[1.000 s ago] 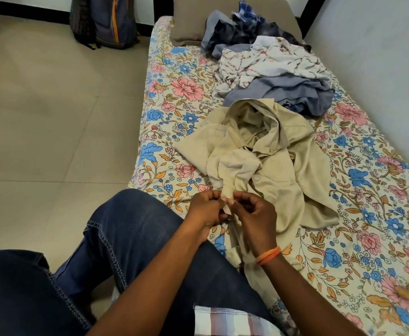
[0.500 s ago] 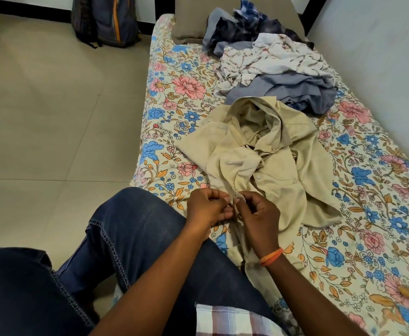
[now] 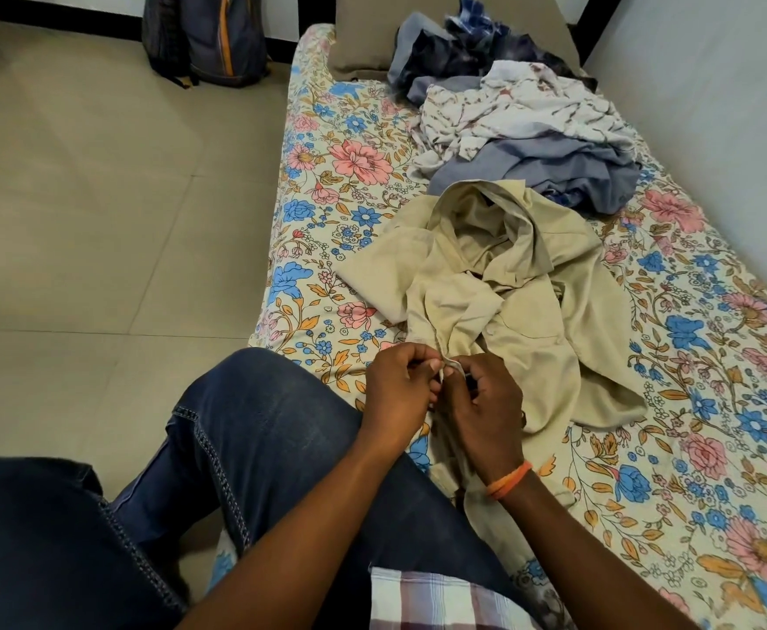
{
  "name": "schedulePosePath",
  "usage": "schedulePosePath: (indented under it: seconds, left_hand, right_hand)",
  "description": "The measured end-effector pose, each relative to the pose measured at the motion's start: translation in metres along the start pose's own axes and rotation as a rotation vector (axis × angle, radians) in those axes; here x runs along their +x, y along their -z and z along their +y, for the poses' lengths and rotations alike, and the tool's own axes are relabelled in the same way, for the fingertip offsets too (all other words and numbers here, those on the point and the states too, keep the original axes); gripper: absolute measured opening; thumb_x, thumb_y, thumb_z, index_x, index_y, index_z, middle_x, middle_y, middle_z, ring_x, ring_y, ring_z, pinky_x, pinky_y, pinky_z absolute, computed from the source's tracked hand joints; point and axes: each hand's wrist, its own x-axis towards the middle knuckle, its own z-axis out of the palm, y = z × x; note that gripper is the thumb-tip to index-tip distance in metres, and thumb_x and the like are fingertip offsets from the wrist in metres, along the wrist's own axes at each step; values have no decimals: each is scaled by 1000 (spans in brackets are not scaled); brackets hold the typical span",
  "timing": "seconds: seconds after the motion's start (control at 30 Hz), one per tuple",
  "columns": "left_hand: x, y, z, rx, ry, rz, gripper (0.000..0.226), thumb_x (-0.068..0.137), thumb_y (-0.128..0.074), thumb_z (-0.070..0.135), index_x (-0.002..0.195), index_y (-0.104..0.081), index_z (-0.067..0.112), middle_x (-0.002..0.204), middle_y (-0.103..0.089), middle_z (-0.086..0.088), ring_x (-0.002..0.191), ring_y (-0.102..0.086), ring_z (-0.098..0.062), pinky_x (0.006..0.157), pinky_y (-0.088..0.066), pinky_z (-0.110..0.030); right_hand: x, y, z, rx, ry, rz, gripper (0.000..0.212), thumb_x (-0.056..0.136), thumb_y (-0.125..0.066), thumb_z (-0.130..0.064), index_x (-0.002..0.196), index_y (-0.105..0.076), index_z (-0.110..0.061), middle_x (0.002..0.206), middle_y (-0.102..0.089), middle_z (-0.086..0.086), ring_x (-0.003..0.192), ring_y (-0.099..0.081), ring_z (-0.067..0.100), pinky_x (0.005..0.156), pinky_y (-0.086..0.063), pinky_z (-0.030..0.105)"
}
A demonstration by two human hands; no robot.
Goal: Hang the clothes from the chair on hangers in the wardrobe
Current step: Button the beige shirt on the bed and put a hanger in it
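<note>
— Where's the shirt?

— The beige shirt (image 3: pixel 509 302) lies crumpled on the bed (image 3: pixel 713 402), its front edge pinched between my left hand (image 3: pixel 400 388) and right hand (image 3: pixel 486 402).

— Anything different?

— My hands have edged slightly nearer me along that edge; probably a button, though it's hidden. Hanging isn't close: the other clothes (image 3: pixel 532 129) wait behind.

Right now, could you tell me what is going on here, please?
A person sits on the floral bed, both hands pinching the front edge of a beige shirt spread before them: left hand, right hand. A pile of other clothes waits further up the bed. No hanger or wardrobe is visible.
</note>
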Motion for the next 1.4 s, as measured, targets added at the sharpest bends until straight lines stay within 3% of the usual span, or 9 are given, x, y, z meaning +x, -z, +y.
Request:
schedulePosePath:
  seconds: [0.27,0.4,0.53,0.7,0.83,0.97,1.13,1.27,1.4]
  left_hand:
    - [-4,1,1,-36,4,59,9,89,-68,4,88,-73,12,68,-70,-2,54,-63,-7,52,-50,-20]
    - [-5,2,2,-56,-4,142,12,87,-71,5,84,-72,16,74,-72,-3,55,-66,-9,54,-54,-20]
    - [-6,4,5,-63,-1,137,9,89,-70,4,84,-72,11,74,-72,-4,58,-69,-11,56,-54,-17]
    - [-3,7,2,1,27,69,15,89,-67,5,80,-75,14,70,-73,-4,59,-70,-15,61,-61,-34]
    - [0,6,3,-44,125,44,20,86,-63,10,72,-77,12,66,-71,-13,58,-68,-28,64,-61,-51]
    - [-4,7,5,8,60,-12,20,85,-73,15,66,-74,24,65,-72,-4,57,-65,-12,61,-55,-27]
    - [4,6,-5,-16,98,36,7,89,-69,9,87,-76,8,80,-74,-3,73,-70,-13,68,-57,-25]
    - [9,5,-6,-164,209,34,18,94,-62,2,79,-69,11,70,-67,-5,63,-62,-16,63,-53,-27]
    - [11,8,-4,-263,285,-11,17,98,-58,6,84,-68,11,64,-65,-6,46,-57,-13,43,-47,-23]
  right_hand:
    - [3,0,0,167,-243,-25,6,88,-72,-15,83,-75,-15,78,-68,-5,79,-64,11,75,-52,39]
    - [4,-1,-6,285,-293,-71,14,85,-72,-31,82,-77,-19,78,-72,-4,80,-69,18,76,-55,41]
    - [6,2,-10,405,-361,-98,22,89,-63,-3,79,-77,-16,78,-73,2,80,-70,20,77,-54,35]
    - [7,12,-10,376,-309,-201,11,88,-71,-6,88,-80,-12,79,-76,-1,79,-72,14,76,-55,25]
    - [7,7,-8,271,-329,-96,6,81,-81,-19,80,-80,-13,72,-74,-4,71,-71,11,72,-57,26]
    - [6,-2,-9,175,-315,-11,9,78,-81,-11,72,-77,-16,67,-71,-7,65,-67,8,64,-52,24]
    - [3,-8,-8,196,-306,9,7,75,-84,-13,74,-77,-15,69,-71,-6,66,-68,9,66,-54,22]
    - [8,-7,-14,295,-347,-35,8,73,-85,-10,78,-79,-11,71,-74,-2,70,-71,12,69,-57,25]
    - [14,2,-12,499,-471,-111,7,78,-81,-9,84,-79,-8,77,-76,6,76,-74,22,72,-58,30]
